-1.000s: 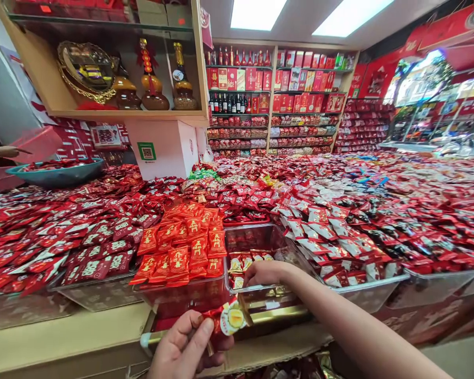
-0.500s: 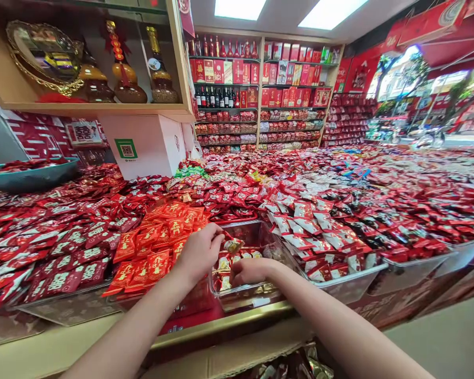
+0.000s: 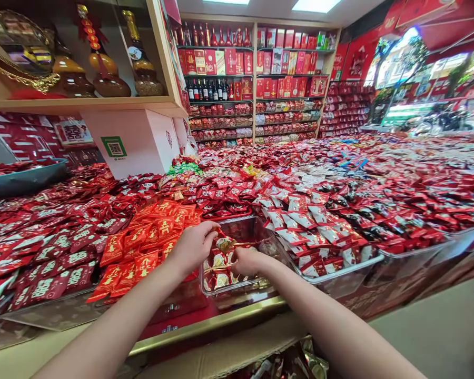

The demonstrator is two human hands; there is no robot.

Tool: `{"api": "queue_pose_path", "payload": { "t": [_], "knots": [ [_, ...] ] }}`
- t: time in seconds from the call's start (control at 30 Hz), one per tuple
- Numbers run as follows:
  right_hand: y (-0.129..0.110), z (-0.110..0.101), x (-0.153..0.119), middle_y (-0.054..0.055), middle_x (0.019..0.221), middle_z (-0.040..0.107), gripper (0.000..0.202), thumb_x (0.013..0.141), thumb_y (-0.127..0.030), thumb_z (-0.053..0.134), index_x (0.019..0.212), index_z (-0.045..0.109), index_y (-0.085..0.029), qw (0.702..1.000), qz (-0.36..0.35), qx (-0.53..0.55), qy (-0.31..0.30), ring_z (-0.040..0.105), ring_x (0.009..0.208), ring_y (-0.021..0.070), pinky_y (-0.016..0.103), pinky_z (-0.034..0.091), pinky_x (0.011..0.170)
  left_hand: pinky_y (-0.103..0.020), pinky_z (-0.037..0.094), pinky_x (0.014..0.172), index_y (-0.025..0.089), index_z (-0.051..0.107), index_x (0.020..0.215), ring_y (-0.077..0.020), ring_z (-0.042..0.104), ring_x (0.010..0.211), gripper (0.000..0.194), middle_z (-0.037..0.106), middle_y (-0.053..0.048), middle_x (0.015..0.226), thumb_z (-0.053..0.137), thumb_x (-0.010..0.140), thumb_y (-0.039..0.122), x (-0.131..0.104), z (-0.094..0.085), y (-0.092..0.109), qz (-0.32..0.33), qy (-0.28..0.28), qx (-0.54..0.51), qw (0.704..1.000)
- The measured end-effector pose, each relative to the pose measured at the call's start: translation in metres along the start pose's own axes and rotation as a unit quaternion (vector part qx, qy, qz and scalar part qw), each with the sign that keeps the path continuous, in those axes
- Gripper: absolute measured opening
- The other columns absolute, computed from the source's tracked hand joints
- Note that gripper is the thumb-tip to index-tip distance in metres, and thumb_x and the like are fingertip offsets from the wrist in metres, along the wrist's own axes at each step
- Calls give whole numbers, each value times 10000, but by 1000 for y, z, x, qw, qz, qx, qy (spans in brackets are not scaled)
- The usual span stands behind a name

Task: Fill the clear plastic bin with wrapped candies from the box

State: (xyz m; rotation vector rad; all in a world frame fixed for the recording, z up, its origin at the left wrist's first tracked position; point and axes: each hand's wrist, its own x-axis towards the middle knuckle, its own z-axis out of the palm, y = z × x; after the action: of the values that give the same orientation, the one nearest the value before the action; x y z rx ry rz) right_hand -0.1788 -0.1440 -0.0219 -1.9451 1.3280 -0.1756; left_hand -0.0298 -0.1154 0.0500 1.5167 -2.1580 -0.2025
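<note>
Plainly, left hand (image 3: pixel 195 246), one packet (image 3: pixel 225 243) held; right hand (image 3: pixel 248 262) inside one bin (image 3: pixel 244 227)

The shop is bright, lit mainly by white ceiling panels (image 3: pixel 316 5) so strong they show no detail, plus daylight through the open front (image 3: pixel 430 100) on the right. Out there the street washes pale, tinged purple up top, and the parked motorbikes (image 3: pixel 446 118) go soft. Foil wrappers (image 3: pixel 308 218) throw scattered glints, and the clear tub (image 3: pixel 237 288) and gold strip (image 3: pixel 205 327) catch streaks of shine. The cardboard box (image 3: pixel 205 363) sits in shade below. Left hand (image 3: pixel 195 245) and right hand (image 3: pixel 248 261) look fairly crisp; toward the sides everything stretches, the cabinet (image 3: pixel 161 58) leaning and far-right sweets (image 3: pixel 458 202) smearing.
</note>
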Motion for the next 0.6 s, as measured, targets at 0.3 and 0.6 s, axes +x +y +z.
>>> {"api": "queue_pose_path", "payload": {
  "t": [0.3, 0.6],
  "knots": [
    [0, 0, -5, 41, 1005, 640, 339, 816, -288, 483, 1118, 524, -139, 964, -187, 155, 106, 576, 930, 141, 206, 446, 735, -363, 502, 718, 152, 613, 895, -156, 628, 771, 140, 662, -14, 842, 505, 867, 237, 1, 4, 10, 42, -58, 95, 993],
    [6, -2, -12, 28, 823, 651, 240, 664, -220, 593, 893, 599, -149, 983, -81, 39, 158, 566, 753, 154, 222, 415, 619, -395, 499, 770, 156, 588, 984, -181, 618, 874, 169, 648, -37, 965, 526, 856, 246, 0, 27, 13, 3, -130, 81, 988]
  ]
}}
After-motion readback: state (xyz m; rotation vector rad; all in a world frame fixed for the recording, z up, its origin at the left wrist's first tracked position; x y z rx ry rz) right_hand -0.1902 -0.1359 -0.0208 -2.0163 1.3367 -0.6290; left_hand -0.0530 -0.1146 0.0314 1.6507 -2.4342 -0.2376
